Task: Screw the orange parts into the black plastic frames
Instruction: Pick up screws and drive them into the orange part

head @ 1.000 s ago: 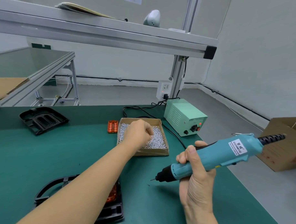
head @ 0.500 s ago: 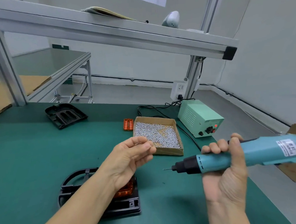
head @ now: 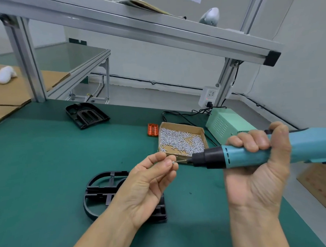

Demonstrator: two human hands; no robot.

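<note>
Left hand (head: 147, 183) raised palm-up over green mat (head: 40, 173), thumb and forefinger pinching a small screw (head: 173, 162); other fingers loosely curled beneath. Screw head toward the driver, just at the bit tip; contact too small to tell.

Right hand (head: 256, 168) wrapped round barrel of blue electric screwdriver (head: 252, 153), fingers curled over top, thumb up near the rear. Driver held level, black nose and thin bit pointing left toward the pinched screw. Tail of driver running off right edge of view.

Black plastic frame (head: 103, 192) flat on mat below left hand, partly hidden by wrist and palm. Orange part in this frame not visible, covered by the hand if there at all.

Second black frame (head: 87, 115) farther back on left of mat, well apart from the first.

Loose orange part (head: 152, 129) lying on mat just beside left wall of cardboard box (head: 180, 126). Box open-topped, holding a heap of small silver screws (head: 181, 141).

Pale green power box (head: 223, 123) behind and right of screw box, black cable (head: 176, 115) looping across mat at its rear. White wall socket (head: 210, 95) fixed at the foot of the aluminium post (head: 225, 80).

Aluminium shelf (head: 136, 28) overhead. Brown cardboard carton (head: 319, 184) at far right, off the mat edge. White bundle (head: 5, 74) on neighbouring bench at far left
</note>
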